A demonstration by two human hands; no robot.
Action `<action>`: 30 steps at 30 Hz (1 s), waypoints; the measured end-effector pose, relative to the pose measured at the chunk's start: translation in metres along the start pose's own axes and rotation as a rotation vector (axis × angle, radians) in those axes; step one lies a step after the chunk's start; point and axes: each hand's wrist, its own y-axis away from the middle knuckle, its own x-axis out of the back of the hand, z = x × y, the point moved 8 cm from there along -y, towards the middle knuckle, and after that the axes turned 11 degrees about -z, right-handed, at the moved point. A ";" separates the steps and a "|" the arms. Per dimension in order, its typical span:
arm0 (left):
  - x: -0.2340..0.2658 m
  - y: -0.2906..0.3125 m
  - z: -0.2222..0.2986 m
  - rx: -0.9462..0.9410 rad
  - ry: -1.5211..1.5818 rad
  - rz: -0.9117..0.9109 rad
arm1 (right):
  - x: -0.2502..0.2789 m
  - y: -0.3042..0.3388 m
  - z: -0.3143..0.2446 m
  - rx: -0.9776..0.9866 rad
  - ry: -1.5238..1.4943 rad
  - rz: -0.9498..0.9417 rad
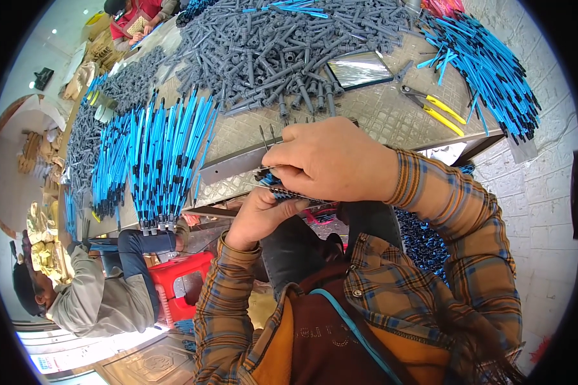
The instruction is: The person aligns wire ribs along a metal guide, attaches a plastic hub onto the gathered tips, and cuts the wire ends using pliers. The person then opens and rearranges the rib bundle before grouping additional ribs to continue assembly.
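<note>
Both my hands meet just over the table's near edge. My left hand is closed, thumb on top, round thin dark rods, one with a ribbed look. Above it my right hand is closed in a pinch near the ends of these rods, and its fingers hide what they grip. Close to the knuckles, a metal bar lies along the table edge, with several thin upright pins by it. Part of the bar is hidden behind my right hand.
Grey plastic tube-like parts pile up across the table. Bundles of blue rods with black ends lie at left and right. Yellow-handled pliers and a shiny rectangular tray sit nearby. Two other people are around the table.
</note>
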 end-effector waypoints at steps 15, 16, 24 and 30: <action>-0.008 -0.001 0.001 -0.163 0.304 -0.039 | -0.010 0.002 0.024 0.093 -0.367 0.048; -0.008 -0.001 -0.002 -0.163 0.304 -0.040 | -0.011 0.002 0.024 0.093 -0.367 0.048; -0.011 -0.004 0.003 -0.213 0.332 -0.078 | -0.005 0.010 0.013 0.153 -0.159 0.086; -0.013 -0.006 0.002 -0.138 0.303 -0.078 | -0.002 0.012 0.004 0.225 -0.114 0.175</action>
